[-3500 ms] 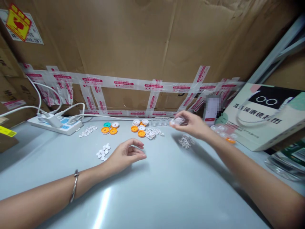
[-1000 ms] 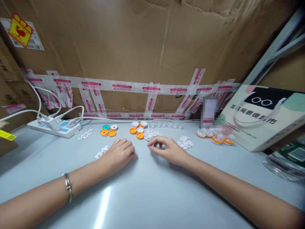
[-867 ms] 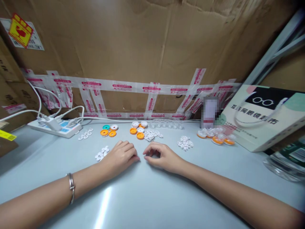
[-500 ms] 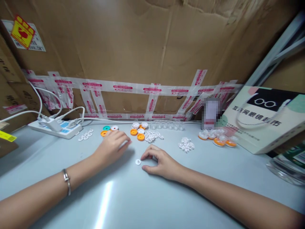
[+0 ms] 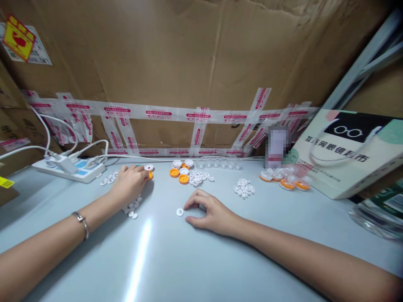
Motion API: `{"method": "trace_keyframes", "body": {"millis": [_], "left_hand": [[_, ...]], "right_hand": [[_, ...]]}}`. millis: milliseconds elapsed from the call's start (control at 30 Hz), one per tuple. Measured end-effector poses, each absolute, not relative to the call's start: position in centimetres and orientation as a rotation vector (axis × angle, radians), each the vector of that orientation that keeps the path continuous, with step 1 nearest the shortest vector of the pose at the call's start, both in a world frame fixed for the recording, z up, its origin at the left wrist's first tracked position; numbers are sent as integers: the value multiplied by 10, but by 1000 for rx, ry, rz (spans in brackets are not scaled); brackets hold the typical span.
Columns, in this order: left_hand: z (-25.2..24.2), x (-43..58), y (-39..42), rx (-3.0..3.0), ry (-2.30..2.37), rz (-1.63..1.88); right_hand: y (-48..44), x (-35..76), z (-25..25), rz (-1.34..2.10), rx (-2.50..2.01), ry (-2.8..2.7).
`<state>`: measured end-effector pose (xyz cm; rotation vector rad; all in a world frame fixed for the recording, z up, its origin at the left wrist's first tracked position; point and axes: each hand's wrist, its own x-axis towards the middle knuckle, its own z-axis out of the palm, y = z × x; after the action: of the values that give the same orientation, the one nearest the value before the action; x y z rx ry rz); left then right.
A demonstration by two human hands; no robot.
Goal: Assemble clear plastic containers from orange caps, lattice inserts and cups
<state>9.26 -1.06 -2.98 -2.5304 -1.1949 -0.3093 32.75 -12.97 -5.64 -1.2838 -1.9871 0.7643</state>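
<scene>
My left hand (image 5: 130,183) is at the small group of round pieces on the left, its fingers curled round an orange round cap (image 5: 150,175). Just behind the fingertips lies a white round cap (image 5: 149,167); part of a teal piece shows over the knuckles. White small discs (image 5: 134,205) are scattered beside the left wrist, partly covered by it. My right hand (image 5: 206,212) rests on the table with thumb and fingers apart, holding nothing. A single white disc with a raised centre (image 5: 179,212) lies just left of its fingertips.
Orange and white caps (image 5: 179,172) sit at the middle back, near white perforated pieces (image 5: 200,178) and a row of clear parts (image 5: 218,162). Another white pile (image 5: 244,188) lies further right, before clear-topped orange pieces (image 5: 288,180). A power strip (image 5: 71,170) stands left, a paper bag (image 5: 346,155) right.
My left hand has moved left from the table's middle to the left group of caps and closed on an orange one. The discs under that arm have come into view. My right hand stays put.
</scene>
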Motion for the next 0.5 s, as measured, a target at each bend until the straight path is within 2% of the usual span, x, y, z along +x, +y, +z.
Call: {"method": "trace_keyframes", "body": {"millis": [67,233,500], "left_hand": [[-27,97,-18,-2586,-1016,-410],[-25,111,-49,-2857,-93,-700],[-29,115,-56,-2942,73,-557]], "right_hand": [[-129,328,-57,758,-1273,-1976],[-128,329,-58,767,-1263,-1924],[-127,328,-60,729,-1240,-1938]]}}
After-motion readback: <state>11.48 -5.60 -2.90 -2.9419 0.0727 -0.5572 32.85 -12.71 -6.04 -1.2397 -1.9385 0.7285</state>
